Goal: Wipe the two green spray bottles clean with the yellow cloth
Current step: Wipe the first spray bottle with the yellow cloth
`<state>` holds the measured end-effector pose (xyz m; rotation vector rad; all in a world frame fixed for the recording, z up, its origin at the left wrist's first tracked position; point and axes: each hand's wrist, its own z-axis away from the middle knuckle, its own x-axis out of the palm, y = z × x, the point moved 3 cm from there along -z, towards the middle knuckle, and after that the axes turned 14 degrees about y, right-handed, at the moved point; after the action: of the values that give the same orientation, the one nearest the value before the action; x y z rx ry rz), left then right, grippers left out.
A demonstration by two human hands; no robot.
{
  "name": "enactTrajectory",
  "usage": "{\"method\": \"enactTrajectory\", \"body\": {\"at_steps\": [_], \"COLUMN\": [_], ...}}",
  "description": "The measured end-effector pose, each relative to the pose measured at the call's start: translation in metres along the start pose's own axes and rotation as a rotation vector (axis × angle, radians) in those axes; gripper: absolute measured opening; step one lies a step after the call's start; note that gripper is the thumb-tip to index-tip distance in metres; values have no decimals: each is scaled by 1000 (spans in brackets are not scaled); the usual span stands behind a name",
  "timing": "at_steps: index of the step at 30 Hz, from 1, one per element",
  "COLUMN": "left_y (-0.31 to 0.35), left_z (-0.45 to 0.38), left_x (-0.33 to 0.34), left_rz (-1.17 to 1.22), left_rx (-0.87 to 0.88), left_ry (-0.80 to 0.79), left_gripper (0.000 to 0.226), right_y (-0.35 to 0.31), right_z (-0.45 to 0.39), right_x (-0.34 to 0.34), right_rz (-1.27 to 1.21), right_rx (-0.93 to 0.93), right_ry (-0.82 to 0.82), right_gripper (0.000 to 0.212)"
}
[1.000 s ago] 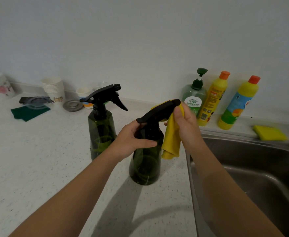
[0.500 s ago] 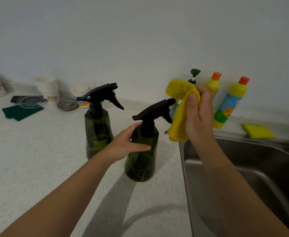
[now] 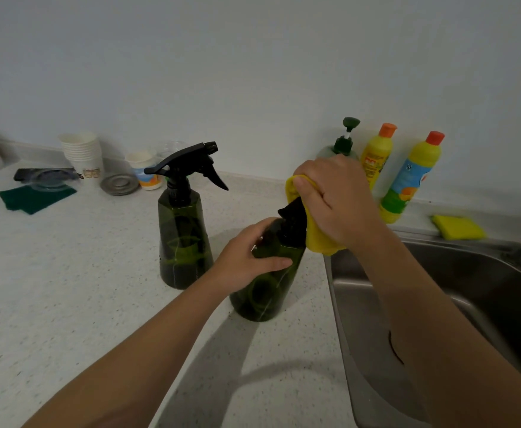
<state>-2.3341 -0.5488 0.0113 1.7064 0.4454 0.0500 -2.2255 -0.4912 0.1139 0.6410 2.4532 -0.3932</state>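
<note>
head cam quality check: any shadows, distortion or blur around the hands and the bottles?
Head view: dim, soft light; forearm shadows fall on the counter below the near spray bottle. Wide-angle bend curves the sink edge. Right hand with yellow cloth hides the trigger head; left hand sharp, far spray bottle crisp.

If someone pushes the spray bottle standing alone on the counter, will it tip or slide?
The free spray bottle is tall, with a black trigger head overhanging, so a high push would probably tip it. It looks nearly empty, so likely light. On the smooth counter, a low push would probably slide it.
</note>
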Motion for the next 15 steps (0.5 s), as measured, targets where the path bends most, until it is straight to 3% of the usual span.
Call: {"method": "enactTrajectory", "body": {"at_steps": [10,15], "left_y": [7,8], "left_z": [-6,-5], "left_x": [18,22], "left_rz": [-102,-135], "left_rx": [77,64], "left_ry": [33,37], "left_gripper": [54,59], "right_y": [9,39], "right_z": [19,18], "right_x": [-18,-28], "right_rz": [23,17], "right_rx": [-36,53], "right_ry": [-19,23], "right_gripper": [49,49]}}
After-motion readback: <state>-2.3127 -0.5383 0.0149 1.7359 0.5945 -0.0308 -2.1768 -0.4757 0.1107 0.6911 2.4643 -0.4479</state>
